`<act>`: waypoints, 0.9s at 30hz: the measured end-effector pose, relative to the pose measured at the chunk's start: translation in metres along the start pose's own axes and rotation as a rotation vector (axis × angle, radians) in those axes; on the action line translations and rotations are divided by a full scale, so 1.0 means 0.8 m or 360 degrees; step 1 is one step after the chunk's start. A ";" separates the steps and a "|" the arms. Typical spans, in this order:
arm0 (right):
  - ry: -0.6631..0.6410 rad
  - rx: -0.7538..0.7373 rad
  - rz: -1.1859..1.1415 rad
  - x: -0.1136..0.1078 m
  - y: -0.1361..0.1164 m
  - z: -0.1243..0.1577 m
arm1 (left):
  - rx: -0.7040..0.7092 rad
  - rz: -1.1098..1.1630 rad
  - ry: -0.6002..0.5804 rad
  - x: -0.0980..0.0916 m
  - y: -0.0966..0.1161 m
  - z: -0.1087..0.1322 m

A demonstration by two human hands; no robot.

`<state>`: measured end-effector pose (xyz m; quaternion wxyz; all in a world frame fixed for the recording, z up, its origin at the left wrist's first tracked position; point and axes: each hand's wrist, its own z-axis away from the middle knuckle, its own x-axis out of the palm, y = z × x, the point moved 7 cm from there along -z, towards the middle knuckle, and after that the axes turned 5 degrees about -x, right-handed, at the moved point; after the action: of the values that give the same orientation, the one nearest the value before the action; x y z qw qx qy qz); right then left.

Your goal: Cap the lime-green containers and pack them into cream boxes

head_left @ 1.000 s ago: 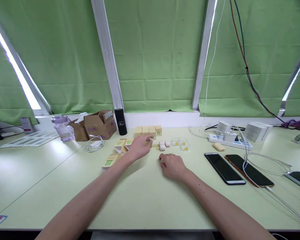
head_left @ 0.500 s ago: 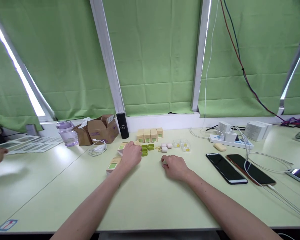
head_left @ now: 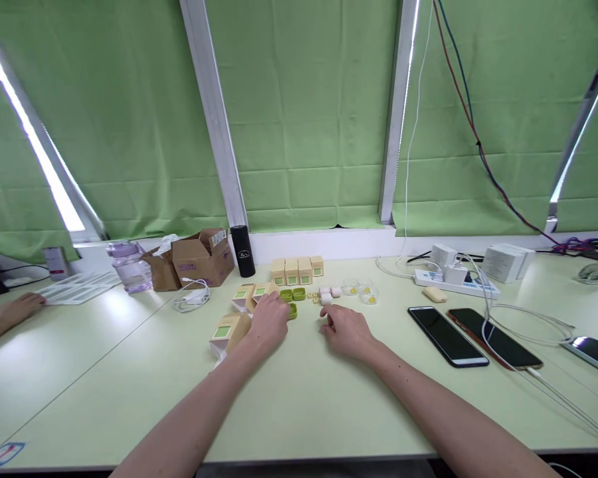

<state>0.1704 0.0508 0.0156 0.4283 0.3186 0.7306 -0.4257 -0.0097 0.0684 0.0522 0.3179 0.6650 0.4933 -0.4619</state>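
My left hand (head_left: pixel 269 322) lies on the pale green table (head_left: pixel 299 398), its fingers closed over a small green case (head_left: pixel 292 311) that sticks out at the fingertips. Two more green cases (head_left: pixel 292 293) sit just beyond it. Left of that hand are opened beige boxes with green labels (head_left: pixel 252 295) and another one (head_left: pixel 225 330) by my wrist. My right hand (head_left: pixel 346 328) rests knuckles up with curled fingers, and I see nothing in it. Small pinkish-white cases (head_left: pixel 329 295) lie just ahead of it. A row of closed beige boxes (head_left: pixel 297 269) stands behind.
Two phones (head_left: pixel 471 335), a third phone (head_left: pixel 595 353), a power strip (head_left: pixel 453 282) with cables and white boxes (head_left: pixel 508 259) fill the right. At back left are a cardboard box (head_left: pixel 199 255), black cylinder (head_left: pixel 242 251) and bottle (head_left: pixel 127 265). Another person's hand (head_left: pixel 14 312) lies far left.
My left hand has drawn back from the row of boxes toward me, and a green case has come with it. My right hand has barely moved. The other person's hand has appeared at left.
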 end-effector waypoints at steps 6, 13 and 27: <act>0.0264 -0.0105 -0.0341 -0.009 -0.005 0.000 | 0.0449 -0.0010 0.0153 -0.016 0.057 0.021; 0.0397 -0.0284 -0.0548 -0.010 -0.006 -0.002 | 0.0719 0.0010 0.0416 -0.025 0.081 0.038; 0.0723 -0.0366 -0.0997 -0.036 -0.013 0.010 | 0.0523 0.0617 0.0679 -0.093 0.043 0.029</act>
<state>0.1769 0.0361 0.0431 0.1384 0.1163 0.9114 -0.3698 0.0097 0.0103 0.1114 0.1779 0.8707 0.3318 -0.3166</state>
